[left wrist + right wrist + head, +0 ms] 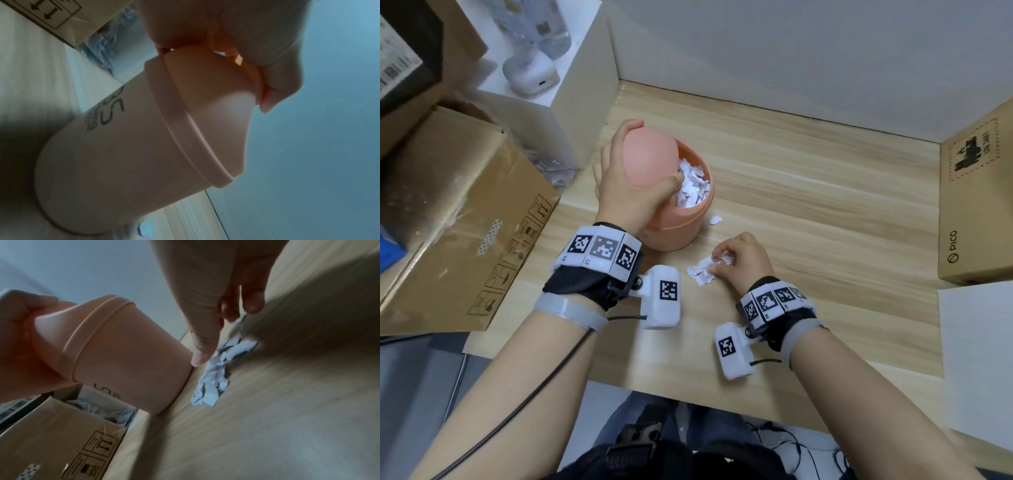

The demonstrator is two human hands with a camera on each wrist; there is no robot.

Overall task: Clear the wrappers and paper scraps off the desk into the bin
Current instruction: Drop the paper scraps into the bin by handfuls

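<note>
A peach-coloured bin point(681, 226) stands on the wooden desk point(825, 212), its inside heaped with white paper scraps point(693, 186). My left hand point(623, 188) grips the bin's swing lid point(650, 156) and holds it tilted open; the left wrist view shows the fingers curled over the lid point(211, 97) above the bin point(123, 154). Just in front of the bin, my right hand point(736, 257) pinches a small pile of paper scraps point(702, 272) lying on the desk. In the right wrist view the thumb and fingers bracket that pile point(213, 379). One loose scrap point(716, 219) lies by the bin's base.
A large cardboard box point(455, 219) fills the left side, with a white box point(571, 85) behind it. A brown PICO carton point(976, 205) and a white sheet point(976, 342) sit at the right. A wall closes the back of the desk; the front edge is near my wrists.
</note>
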